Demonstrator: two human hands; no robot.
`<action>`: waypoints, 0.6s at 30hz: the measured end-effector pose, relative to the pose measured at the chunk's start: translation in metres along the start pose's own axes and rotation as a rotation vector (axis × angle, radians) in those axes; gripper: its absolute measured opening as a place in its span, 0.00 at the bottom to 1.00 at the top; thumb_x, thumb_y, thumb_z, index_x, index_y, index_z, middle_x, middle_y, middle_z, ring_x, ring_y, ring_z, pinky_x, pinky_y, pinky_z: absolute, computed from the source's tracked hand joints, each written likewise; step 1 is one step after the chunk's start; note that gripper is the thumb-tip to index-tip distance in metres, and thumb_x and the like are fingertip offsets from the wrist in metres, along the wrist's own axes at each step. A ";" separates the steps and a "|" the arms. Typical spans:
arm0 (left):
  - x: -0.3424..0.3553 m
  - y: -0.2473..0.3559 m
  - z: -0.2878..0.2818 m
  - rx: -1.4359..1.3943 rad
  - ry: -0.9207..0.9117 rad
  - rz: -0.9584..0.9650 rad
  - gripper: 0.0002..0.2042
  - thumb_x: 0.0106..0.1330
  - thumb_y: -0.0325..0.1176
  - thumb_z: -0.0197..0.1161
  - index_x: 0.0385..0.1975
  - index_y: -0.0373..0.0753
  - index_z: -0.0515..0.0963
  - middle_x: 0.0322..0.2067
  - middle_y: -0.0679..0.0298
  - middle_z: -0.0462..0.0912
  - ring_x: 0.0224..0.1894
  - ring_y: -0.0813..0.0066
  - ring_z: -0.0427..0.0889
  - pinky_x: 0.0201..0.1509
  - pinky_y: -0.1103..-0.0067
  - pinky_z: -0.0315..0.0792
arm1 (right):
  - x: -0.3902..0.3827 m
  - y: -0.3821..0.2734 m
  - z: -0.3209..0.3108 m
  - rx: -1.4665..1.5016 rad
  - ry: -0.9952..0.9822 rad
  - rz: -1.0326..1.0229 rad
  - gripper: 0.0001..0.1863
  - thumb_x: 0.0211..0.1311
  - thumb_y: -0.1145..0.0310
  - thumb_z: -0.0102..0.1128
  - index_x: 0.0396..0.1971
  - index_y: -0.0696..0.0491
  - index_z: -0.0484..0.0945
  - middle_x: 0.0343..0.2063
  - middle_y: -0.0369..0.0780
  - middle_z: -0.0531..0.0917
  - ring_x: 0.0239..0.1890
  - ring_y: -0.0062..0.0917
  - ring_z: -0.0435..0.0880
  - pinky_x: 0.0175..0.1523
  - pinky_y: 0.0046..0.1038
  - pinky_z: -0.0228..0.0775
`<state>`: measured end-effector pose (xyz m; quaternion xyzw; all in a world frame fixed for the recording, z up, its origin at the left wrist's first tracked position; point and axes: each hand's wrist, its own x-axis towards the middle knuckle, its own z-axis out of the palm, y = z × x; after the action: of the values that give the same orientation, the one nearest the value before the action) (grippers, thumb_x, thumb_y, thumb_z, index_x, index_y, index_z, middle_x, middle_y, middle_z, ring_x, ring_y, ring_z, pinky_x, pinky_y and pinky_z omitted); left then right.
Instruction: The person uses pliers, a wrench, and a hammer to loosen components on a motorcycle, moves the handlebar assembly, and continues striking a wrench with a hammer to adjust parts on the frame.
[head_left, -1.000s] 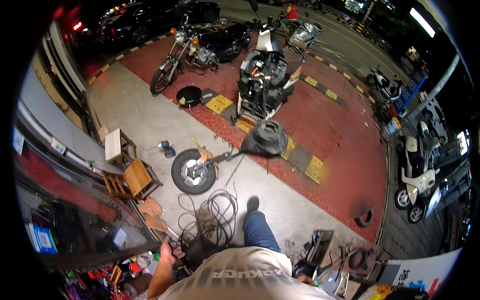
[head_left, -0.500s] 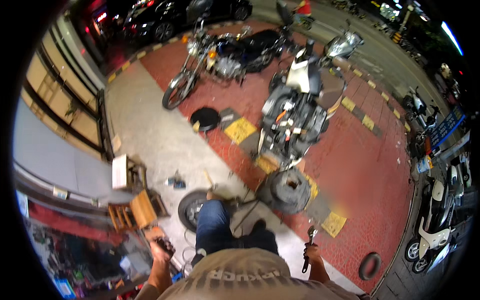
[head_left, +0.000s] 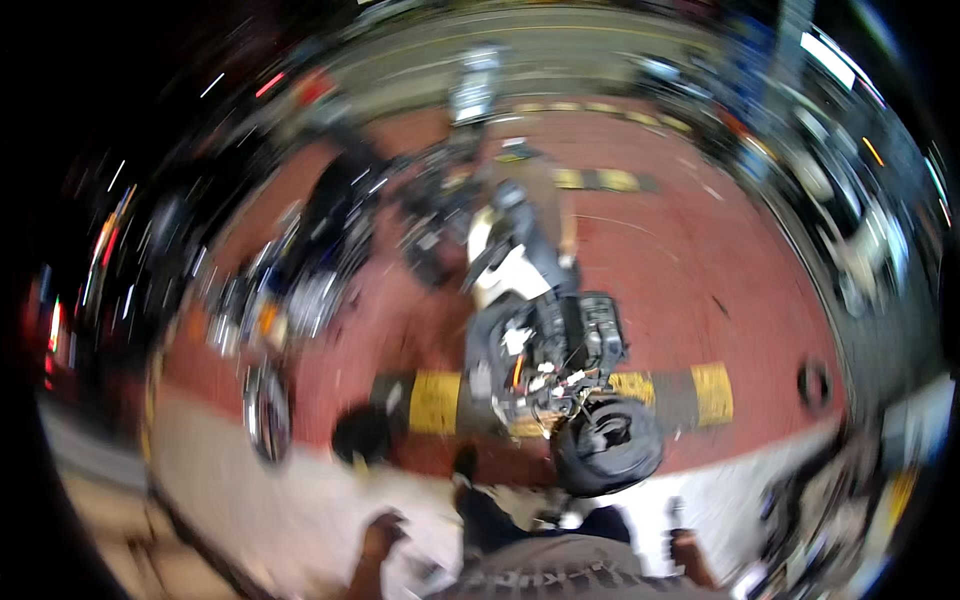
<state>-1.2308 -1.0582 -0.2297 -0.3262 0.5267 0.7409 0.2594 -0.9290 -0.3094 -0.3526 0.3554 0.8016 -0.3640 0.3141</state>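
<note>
Low in the picture, my right hand [head_left: 688, 548] grips an adjustable wrench [head_left: 675, 513], its head pointing up, away from me. My left hand [head_left: 381, 533] hangs out to the side above the pale pavement, smeared by motion, so its fingers are hard to read. Ahead of me stands a partly stripped scooter [head_left: 548, 345] with bare frame parts and loose wiring showing. A dark tyre [head_left: 608, 450] lies at its near end, just in front of my legs. Neither hand touches the scooter or the tyre.
A motorcycle [head_left: 300, 275] stands at left on the red paving [head_left: 690, 260]. A round black pan [head_left: 362, 433] lies near the yellow-and-black strip [head_left: 436, 402]. A small tyre [head_left: 814, 384] rests at right, with parked scooters [head_left: 850, 230] along the edge. The road runs beyond.
My view has swung right, blurring the surroundings. The stools and the wheel on the pavement have left it. I am upright with both arms low, the wrench still in my right hand.
</note>
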 end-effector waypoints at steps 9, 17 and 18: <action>0.097 0.218 0.215 0.916 -0.903 -0.063 0.22 0.66 0.34 0.73 0.59 0.37 0.78 0.48 0.62 0.82 0.44 0.75 0.82 0.43 0.76 0.81 | -0.318 -0.164 0.216 1.163 0.761 1.098 0.09 0.69 0.62 0.52 0.32 0.49 0.77 0.14 0.33 0.71 0.12 0.23 0.68 0.16 0.31 0.60; 0.108 0.187 0.302 1.062 -1.378 -0.232 0.22 0.65 0.29 0.70 0.60 0.36 0.77 0.48 0.60 0.84 0.41 0.76 0.83 0.37 0.78 0.81 | -0.334 -0.287 0.372 1.903 1.070 1.023 0.17 0.70 0.60 0.44 0.23 0.50 0.72 0.12 0.36 0.69 0.10 0.26 0.66 0.15 0.32 0.59; 0.108 0.182 0.310 1.081 -1.401 -0.265 0.22 0.66 0.30 0.69 0.60 0.35 0.77 0.47 0.60 0.84 0.41 0.76 0.83 0.37 0.78 0.81 | -0.325 -0.291 0.388 2.088 0.890 0.961 0.13 0.70 0.62 0.46 0.26 0.50 0.73 0.13 0.36 0.68 0.09 0.26 0.62 0.14 0.31 0.56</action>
<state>-1.4986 -0.8157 -0.1281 0.3096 0.4828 0.3848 0.7232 -0.8881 -0.8738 -0.2088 0.7878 -0.0485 -0.5247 -0.3188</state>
